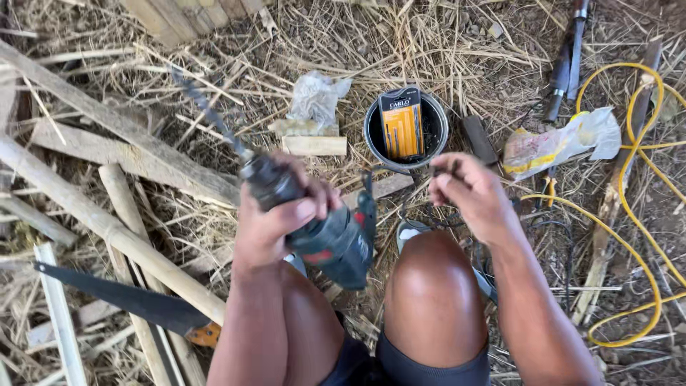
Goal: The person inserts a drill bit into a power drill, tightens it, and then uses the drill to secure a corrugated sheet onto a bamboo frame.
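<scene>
- While gripping drill (325, 239), left hand (275, 214) closed round chuck.
- Right hand (471, 193) pinching small dark key.
- Orange bit pack (402, 123) upright in black bucket (433, 139).
- Straw-strewn dirt ground (457, 50).

drill (336, 243) dk green, maybe teal | bucket (371, 136) blk | hose (636, 257) yel

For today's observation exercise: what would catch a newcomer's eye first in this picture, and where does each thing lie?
First comes the dark green power drill at the centre, gripped by the left hand, its long twisted bit pointing up and left. Just above stands a black bucket holding an orange packet, with the right hand beside it pinching a small dark thing. A yellow cable loops at right over the straw.
</scene>
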